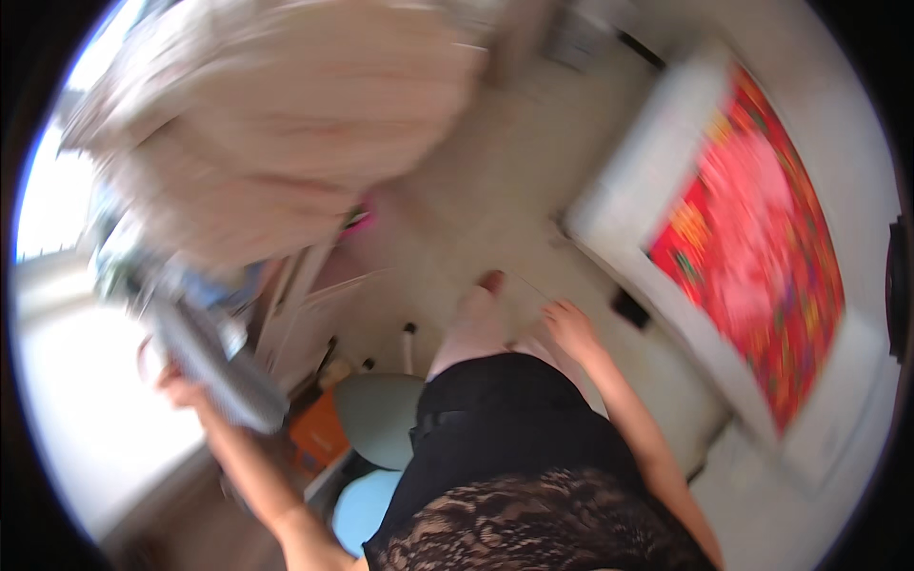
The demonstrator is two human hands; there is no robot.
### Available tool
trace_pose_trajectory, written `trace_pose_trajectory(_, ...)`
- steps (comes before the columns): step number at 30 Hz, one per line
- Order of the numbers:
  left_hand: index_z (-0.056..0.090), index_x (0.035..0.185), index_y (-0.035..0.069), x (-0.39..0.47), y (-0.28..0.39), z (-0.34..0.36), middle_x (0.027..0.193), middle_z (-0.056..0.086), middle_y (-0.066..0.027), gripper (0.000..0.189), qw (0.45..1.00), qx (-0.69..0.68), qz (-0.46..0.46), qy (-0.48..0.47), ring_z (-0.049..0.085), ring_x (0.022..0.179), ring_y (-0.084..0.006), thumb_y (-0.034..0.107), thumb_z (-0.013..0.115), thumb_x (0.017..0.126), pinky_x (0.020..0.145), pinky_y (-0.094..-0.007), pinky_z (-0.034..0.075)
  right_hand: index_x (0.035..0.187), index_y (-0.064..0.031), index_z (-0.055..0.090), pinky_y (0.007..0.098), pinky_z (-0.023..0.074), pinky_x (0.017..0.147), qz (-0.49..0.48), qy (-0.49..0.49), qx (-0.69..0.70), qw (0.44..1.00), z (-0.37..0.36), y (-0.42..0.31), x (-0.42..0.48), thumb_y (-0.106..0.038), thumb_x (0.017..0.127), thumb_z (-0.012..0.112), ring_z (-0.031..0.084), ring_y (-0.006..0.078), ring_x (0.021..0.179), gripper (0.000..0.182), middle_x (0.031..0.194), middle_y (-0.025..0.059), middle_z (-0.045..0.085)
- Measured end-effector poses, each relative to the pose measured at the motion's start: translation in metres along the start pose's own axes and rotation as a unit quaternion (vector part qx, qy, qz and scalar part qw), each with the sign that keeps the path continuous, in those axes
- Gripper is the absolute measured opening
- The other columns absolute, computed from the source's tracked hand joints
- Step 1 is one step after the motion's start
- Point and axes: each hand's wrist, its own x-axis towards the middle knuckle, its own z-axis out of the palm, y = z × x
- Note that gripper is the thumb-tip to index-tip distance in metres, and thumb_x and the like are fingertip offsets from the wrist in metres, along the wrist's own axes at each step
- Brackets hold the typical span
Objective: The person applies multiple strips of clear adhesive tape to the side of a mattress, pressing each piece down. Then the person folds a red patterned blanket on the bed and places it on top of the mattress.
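My left hand (180, 387) is stretched out to the left, at the side of a grey, finely patterned object (218, 367). Blur hides whether its fingers grip that object; a small pale shape (151, 362) shows at the fingertips. My right hand (569, 330) hangs beside my leg above the pale floor (528, 171), its fingers loosely bent and holding nothing visible.
A large pinkish-beige cloth bundle (285, 121) fills the upper left. On the right stands a white-covered bed or bench (628, 171) with a red patterned cloth (750, 250). A grey-green rounded seat (382, 417), a light blue rounded surface (368, 503) and an orange box (318, 432) are left of my body.
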Motion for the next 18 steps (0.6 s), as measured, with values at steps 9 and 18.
trace_pose_trajectory(9, 0.052, 0.120, 0.000, -0.083, -0.022, 0.173, 0.117, 0.058, -0.0144, 0.042, 0.922, 0.379, 0.045, -0.059, 0.060, 0.095, -0.0242, 0.033, 0.053, 0.093, 0.083, -0.0324, 0.049, 0.102, -0.0054, 0.060, 0.0390, 0.0501, 0.079, 0.189, 0.144, 0.160, 0.958, 0.039, 0.045, -0.148, -0.011, 0.083, 0.060, 0.062, 0.0302, 0.092, 0.019, 0.098, 0.0111, 0.064)
trace_pose_trajectory(18, 0.023, 0.144, -0.002, -0.468, 0.051, 0.592, 0.065, 0.056, -0.0045, 0.078, 0.749, 0.151, -0.117, -0.635, 0.050, 0.054, -0.0132, 0.014, 0.064, 0.080, 0.047, -0.0305, 0.042, 0.099, -0.0035, 0.064, 0.0388, 0.0506, 0.072, 0.400, 0.278, 0.231, 0.842, 0.169, 0.090, -0.458, -0.011, 0.082, 0.061, 0.064, 0.0307, 0.081, 0.019, 0.087, 0.0150, 0.066)
